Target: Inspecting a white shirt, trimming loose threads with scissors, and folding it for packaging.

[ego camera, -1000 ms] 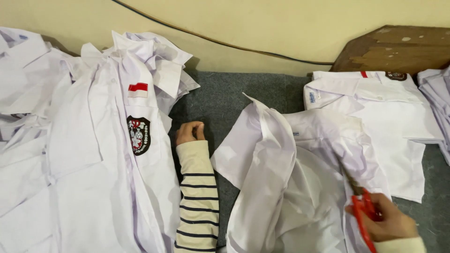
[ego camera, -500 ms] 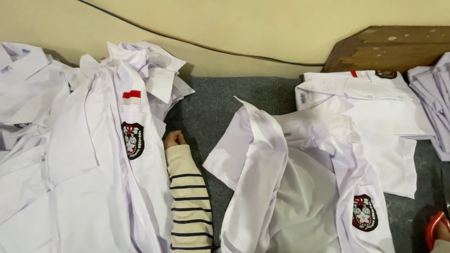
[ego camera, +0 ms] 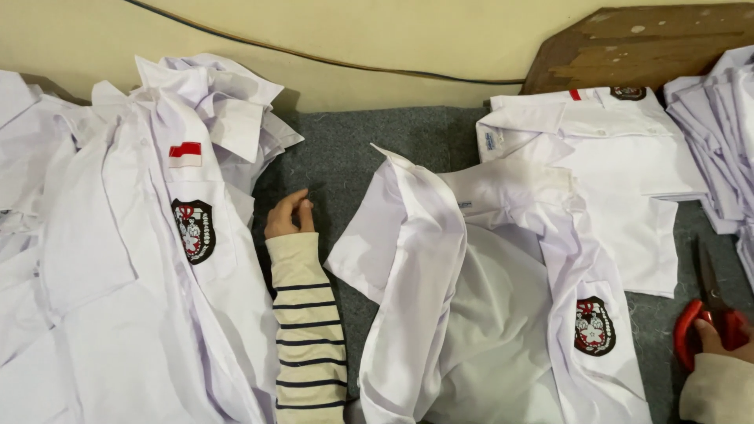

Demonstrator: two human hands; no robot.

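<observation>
Down at the near right corner, the right hand (ego camera: 726, 341) has its fingers closed around the red handles of the scissors (ego camera: 711, 310), which lie flat on the gray mat (ego camera: 345, 149). Just left of them an open white shirt (ego camera: 487, 298) is spread out, with a dark badge (ego camera: 594, 326) on its pocket. A little farther, the left hand (ego camera: 287, 213) in a striped sleeve (ego camera: 308, 330) rests on the mat with its fingers curled loosely, holding nothing. It lies between that shirt and a big pile of shirts (ego camera: 118, 235) on the left. Farther back sits a folded shirt (ego camera: 605, 157), then a wooden board (ego camera: 644, 47) leaning on the wall.
</observation>
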